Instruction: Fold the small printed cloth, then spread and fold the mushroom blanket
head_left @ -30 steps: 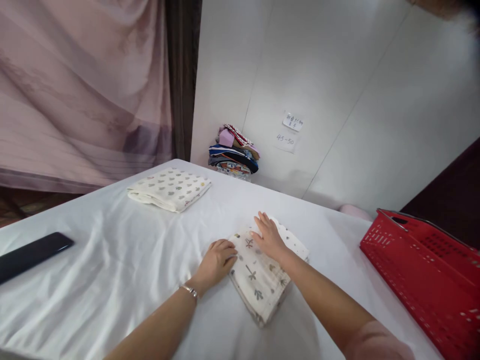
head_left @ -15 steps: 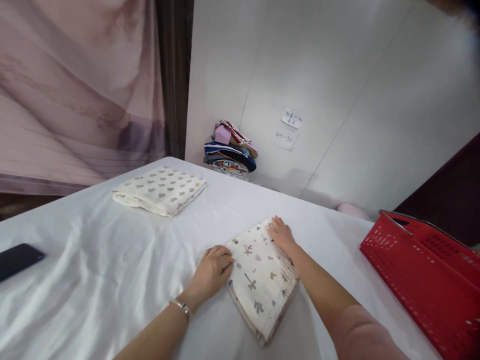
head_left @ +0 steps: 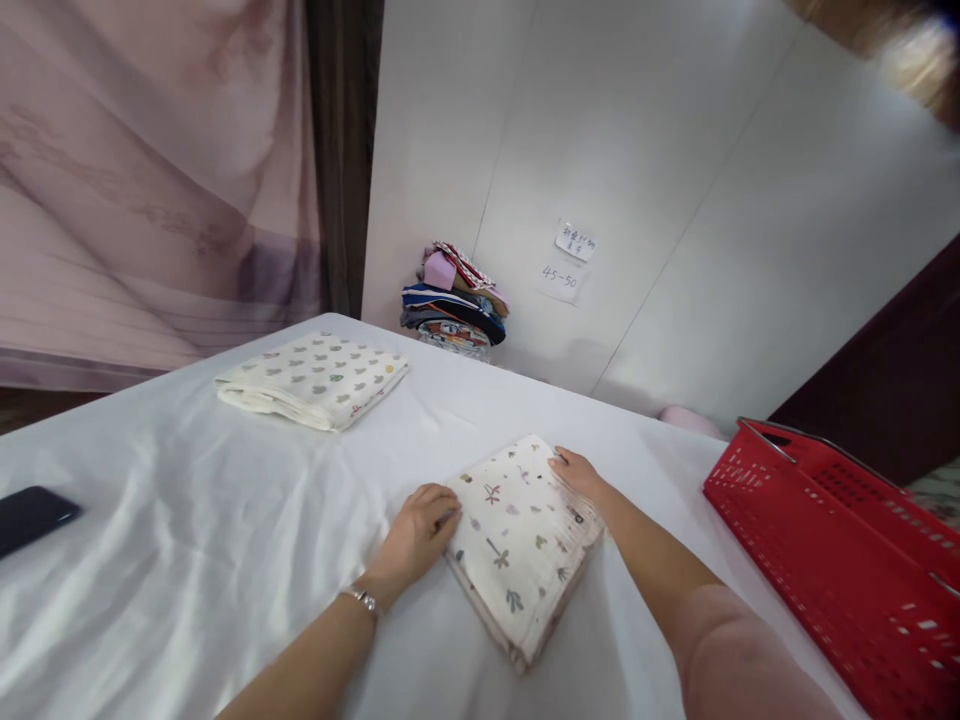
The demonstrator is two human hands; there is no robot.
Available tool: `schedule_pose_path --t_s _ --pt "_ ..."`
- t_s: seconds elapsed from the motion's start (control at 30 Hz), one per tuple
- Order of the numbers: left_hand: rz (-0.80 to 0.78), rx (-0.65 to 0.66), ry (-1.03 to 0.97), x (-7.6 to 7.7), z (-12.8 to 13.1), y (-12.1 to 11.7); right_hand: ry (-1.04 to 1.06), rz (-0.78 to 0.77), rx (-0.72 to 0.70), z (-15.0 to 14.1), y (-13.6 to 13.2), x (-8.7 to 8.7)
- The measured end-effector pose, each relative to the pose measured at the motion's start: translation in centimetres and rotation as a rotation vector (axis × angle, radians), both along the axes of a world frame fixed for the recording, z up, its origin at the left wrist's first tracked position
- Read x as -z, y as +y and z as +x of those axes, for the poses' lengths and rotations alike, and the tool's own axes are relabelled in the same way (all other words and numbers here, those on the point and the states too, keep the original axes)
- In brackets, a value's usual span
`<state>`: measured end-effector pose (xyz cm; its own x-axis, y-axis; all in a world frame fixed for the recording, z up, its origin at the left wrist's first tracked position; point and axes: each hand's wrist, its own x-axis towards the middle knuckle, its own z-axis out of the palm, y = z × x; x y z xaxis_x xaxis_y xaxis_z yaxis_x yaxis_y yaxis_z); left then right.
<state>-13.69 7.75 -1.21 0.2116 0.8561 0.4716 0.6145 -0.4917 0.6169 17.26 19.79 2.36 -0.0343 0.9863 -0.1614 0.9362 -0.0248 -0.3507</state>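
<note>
A folded white blanket (head_left: 510, 540) printed with small plants lies at the front of the bed-like white surface, with its layered edges toward me and to the right. My left hand (head_left: 421, 525), with a silver bracelet at the wrist, is closed at the blanket's left edge, fingers curled against it. At the upper right edge, my right hand (head_left: 579, 472) pinches the blanket, thumb on top and the other fingers mostly hidden. Farther back on the left lies a second folded blanket (head_left: 319, 375), cream with grey cactus-like prints, which neither hand touches.
A red plastic basket (head_left: 817, 540) with a metal handle stands at the right. On the left edge rests a dark phone (head_left: 34, 515). Behind the white-covered surface (head_left: 247, 560) is a stack of folded clothes (head_left: 454, 300) against the wall. A pink curtain (head_left: 150, 180) hangs at left.
My right hand has moved from lying on the blanket's top corner to gripping its right edge, slightly lower. The left hand stays at the left edge. The view has shifted a little.
</note>
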Motion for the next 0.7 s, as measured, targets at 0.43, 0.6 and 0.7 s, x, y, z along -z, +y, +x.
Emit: schedule_pose_path --t_s 0.43,0.6,0.7 --pt "-0.145 -0.234 -0.014 0.7 -0.6 0.4 0.017 -0.188 0.148 2.8 -2.1 -2.0" --pt "-0.109 -0.215 -0.053 0.6 -0.5 0.3 0.039 -0.186 0.100 2.9 -1.5 -3.3" --pt "-0.062 -0.241 -0.064 0.2 -0.5 0.2 0.017 -0.085 0.019 2.5 0.3 -4.0"
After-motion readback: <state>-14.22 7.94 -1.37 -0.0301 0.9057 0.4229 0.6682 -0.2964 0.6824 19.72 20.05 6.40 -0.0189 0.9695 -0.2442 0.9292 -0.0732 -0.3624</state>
